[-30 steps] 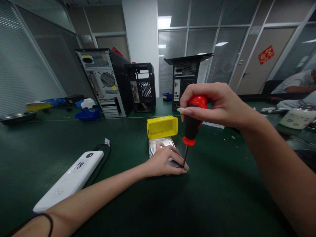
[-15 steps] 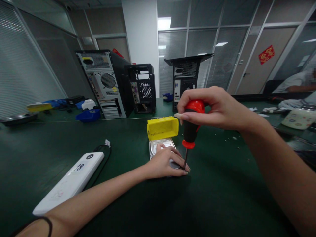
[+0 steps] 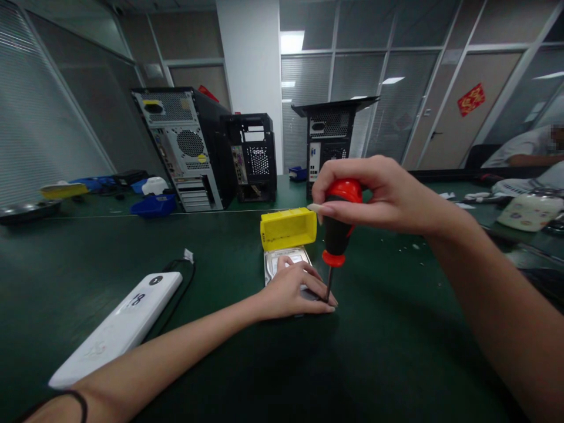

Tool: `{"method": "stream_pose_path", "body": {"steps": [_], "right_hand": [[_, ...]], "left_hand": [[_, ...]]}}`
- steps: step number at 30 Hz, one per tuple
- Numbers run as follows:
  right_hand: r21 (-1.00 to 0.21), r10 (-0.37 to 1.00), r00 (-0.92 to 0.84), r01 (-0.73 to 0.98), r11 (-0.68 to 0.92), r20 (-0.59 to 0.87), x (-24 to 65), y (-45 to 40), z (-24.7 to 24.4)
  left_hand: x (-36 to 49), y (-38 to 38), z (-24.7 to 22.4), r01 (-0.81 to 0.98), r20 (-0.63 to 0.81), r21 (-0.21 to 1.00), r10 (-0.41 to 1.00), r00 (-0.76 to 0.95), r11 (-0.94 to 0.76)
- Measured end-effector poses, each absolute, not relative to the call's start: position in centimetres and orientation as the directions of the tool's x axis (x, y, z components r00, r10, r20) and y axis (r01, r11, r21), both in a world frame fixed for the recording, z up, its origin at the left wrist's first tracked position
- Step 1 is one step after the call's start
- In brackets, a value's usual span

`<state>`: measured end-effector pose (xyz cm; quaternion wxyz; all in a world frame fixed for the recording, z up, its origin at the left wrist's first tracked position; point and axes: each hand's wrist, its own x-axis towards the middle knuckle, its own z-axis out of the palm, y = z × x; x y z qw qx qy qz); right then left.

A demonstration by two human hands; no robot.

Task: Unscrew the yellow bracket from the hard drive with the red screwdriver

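Note:
My right hand (image 3: 365,191) is wrapped around the red and black handle of a screwdriver (image 3: 338,226), which stands nearly upright. Its tip meets the near right corner of a silver hard drive (image 3: 271,264) lying on the green table. Over the drive, my left hand (image 3: 295,288) grips it and holds it down, the thumb and fingers on either side of the screwdriver's tip. Much of the drive, and whatever lies under the tip, is hidden by that hand. Just behind the drive, a yellow plastic bin (image 3: 288,230) rests with its opening facing me.
A white power bank (image 3: 117,329) with a black cable lies at left. Computer cases (image 3: 187,150) stand along the back, near a blue bin (image 3: 153,205) and a metal tray (image 3: 29,210). Small bits (image 3: 403,247) are scattered at right. Another person's sleeve (image 3: 524,147) shows at far right.
The whole view has shifted slightly. Both hands keep the same hold, and the screwdriver's tip stays at the drive's corner.

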<state>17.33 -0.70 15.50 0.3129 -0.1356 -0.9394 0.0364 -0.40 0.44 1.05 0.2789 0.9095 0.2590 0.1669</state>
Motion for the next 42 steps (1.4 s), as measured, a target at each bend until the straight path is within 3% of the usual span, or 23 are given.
{"method": "stream_pose_path", "body": {"steps": [11, 23, 42], "right_hand": [[-0.277, 0.317, -0.827, 0.204, 0.939, 0.465, 17.7, -1.2, 15.5], [-0.212, 0.318, -0.830, 0.245, 0.946, 0.458, 17.2, -1.9, 15.7], [-0.205, 0.364, -0.806, 0.302, 0.931, 0.467, 17.7, -1.3, 15.6]], "left_hand": [[-0.2, 0.3, 1.4, 0.404, 0.135, 0.570, 0.567, 0.813, -0.715], [-0.3, 0.3, 1.2, 0.405, 0.131, 0.573, 0.568, 0.813, -0.712], [-0.3, 0.0, 1.6, 0.429, 0.113, 0.546, 0.571, 0.813, -0.719]]}}
